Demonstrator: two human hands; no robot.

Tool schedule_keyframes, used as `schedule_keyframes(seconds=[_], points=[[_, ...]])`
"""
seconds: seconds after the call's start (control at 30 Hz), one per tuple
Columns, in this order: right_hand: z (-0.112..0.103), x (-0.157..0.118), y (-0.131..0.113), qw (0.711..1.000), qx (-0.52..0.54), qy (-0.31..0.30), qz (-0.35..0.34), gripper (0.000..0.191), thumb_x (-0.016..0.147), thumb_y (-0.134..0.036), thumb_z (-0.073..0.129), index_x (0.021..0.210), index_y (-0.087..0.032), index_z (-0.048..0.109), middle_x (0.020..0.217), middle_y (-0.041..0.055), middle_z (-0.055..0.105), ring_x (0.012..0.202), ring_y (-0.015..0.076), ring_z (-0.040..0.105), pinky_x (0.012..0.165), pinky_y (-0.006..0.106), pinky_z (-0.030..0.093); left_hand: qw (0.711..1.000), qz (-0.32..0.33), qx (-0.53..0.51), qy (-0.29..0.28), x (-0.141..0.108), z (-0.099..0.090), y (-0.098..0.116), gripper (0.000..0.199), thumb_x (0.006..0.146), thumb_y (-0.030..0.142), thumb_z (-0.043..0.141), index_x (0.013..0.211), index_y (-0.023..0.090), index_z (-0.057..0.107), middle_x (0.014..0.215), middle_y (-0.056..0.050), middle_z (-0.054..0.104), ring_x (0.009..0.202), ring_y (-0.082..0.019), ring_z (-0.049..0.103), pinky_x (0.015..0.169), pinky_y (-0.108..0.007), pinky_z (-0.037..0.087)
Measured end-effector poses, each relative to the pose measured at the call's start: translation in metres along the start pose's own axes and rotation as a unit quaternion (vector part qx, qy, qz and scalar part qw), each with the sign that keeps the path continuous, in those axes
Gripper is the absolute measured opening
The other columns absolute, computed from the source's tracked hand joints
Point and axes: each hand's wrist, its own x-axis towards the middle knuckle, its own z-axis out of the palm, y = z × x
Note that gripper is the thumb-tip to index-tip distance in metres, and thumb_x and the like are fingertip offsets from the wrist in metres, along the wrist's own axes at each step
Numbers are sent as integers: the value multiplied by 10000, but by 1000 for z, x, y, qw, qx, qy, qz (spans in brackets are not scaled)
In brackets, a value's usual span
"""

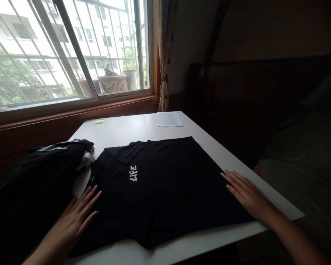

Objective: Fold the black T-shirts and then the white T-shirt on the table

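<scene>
A black T-shirt (pixel 165 184) with white "LiFE" lettering lies spread on a white table (pixel 127 129), its collar toward the left and its hem toward the right. My left hand (pixel 78 217) rests on the shirt near the collar, fingers stretched out and holding nothing. On the hem at the right, my right hand (pixel 242 191) lies flat with its fingers extended. The far sleeve is laid over the upper left of the shirt. Part of the near left of the shirt is hidden under my left hand and forearm.
A heap of dark clothes (pixel 44 176) is piled at the table's left. Sheets of paper (pixel 170 119) and a small yellow note (pixel 99 121) lie at the far side. Behind stand a barred window (pixel 99 48) and a tied curtain (pixel 164 88). A dark bed-like surface (pixel 298 158) is at right.
</scene>
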Motion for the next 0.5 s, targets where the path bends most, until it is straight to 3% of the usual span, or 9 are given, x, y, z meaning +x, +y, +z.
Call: schedule_keyframes(seconds=[0.17, 0.3, 0.5], points=[[-7, -4, -2, 998, 37, 42, -7, 480, 1023, -466, 438, 1471, -305, 503, 1527, 72, 505, 1390, 298, 489, 1152, 515, 414, 999, 37, -14, 34, -13, -4, -3, 610, 1034, 478, 454, 1598, 318, 284, 1634, -65, 368, 1475, -270, 396, 1189, -488, 361], [-8, -10, 2, 997, 59, 41, 0, 434, 1024, -463, 437, 1420, -321, 543, 1495, 62, 519, 1363, 292, 503, 1139, 515, 420, 990, 98, -20, 94, -16, -28, 1, 492, 1020, 430, 512, 1498, 321, 483, 1540, -57, 520, 1447, -278, 443, 1187, -497, 370], [-12, -13, 3, 992, 91, 92, -4, 344, 997, -476, 502, 1244, -296, 661, 1322, 82, 604, 1237, 294, 577, 1075, 503, 460, 976, 178, -64, 111, -9, -78, 39, 360, 974, 364, 619, 1330, 315, 644, 1217, -7, 732, 1191, -178, 649, 1003, -251, 546]])
